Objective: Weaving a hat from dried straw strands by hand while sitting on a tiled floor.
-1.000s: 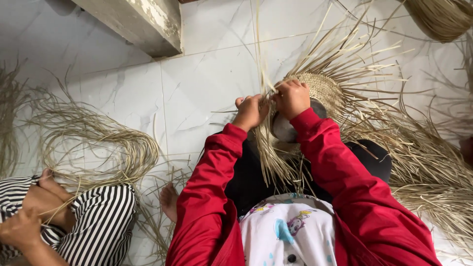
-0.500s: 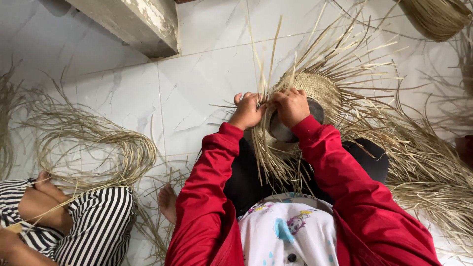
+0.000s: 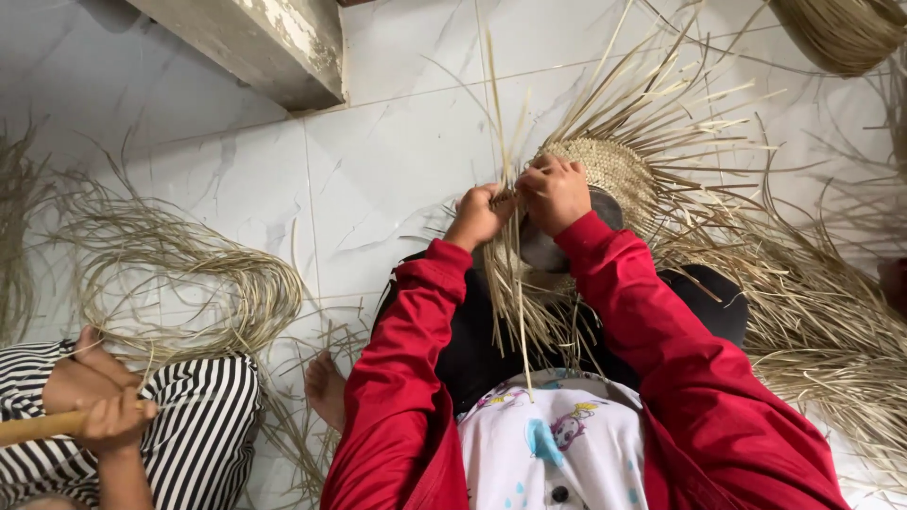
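A half-woven straw piece, domed like the crown of a hat, is held over the lap above the white tiled floor, with a dark rounded form showing beneath it as though the weave were shaped over it. The left hand is closed on a few loose straw strands at the near edge of the weave, and the right hand is closed just beside it, its fingers pinching the strands where they leave the woven part. The material is judged very light, dry and springy: the long unwoven ends fan stiffly outward and upward, while the strands hanging toward the lap bend easily. Single strands are likely brittle where creased, so hold is best taken close to the woven edge, a few strands at a time, and not at the free tips. The woven dome itself appears firm enough to be steadied by its rim. No filled container is seen; whether the dark form is a bowl or a mould cannot be told. Heaps of loose straw lie on the floor to the left and right. At lower left, another person in a striped garment grips a pale stick with both hands.
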